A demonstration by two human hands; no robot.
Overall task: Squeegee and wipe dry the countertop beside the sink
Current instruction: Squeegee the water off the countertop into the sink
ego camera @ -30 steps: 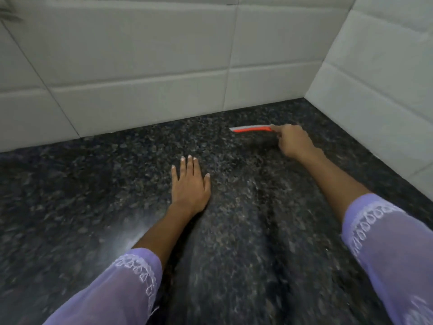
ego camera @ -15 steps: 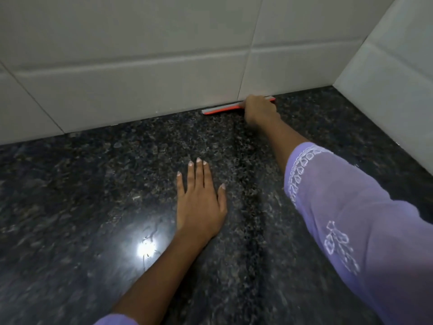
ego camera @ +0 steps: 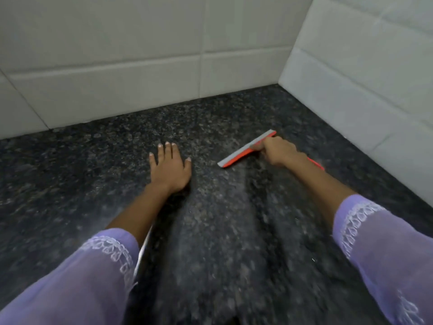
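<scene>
Dark speckled granite countertop (ego camera: 234, 242) fills the view, bounded by white tiled wall (ego camera: 117, 55) at the back and a second tiled wall (ego camera: 363, 78) on the right; the corner is seen at upper right.

Squeegee (ego camera: 239, 154) is located on the countertop, right of centre, well apart from both walls. Grey blade edge faces the back wall, orange body behind it. It is set at an angle: left end nearer the camera, right end further back. Blade appears to be in contact with the stone, though motion blur makes this uncertain. An orange part, probably the handle, is seen sticking out behind the wrist.

Right hand (ego camera: 278, 151) is closed in a fist around the middle of the squeegee, knuckles up; the blade's midsection is hidden by the fingers.

Left hand (ego camera: 169, 170) is laid flat on the countertop, palm down, fingers straight and close together, thumb spread to the side. Nothing is held. It is positioned just left of the squeegee's near end, not touching it.

Both forearms are covered by lilac sleeves (ego camera: 82, 285) with white embroidered cuffs.
</scene>
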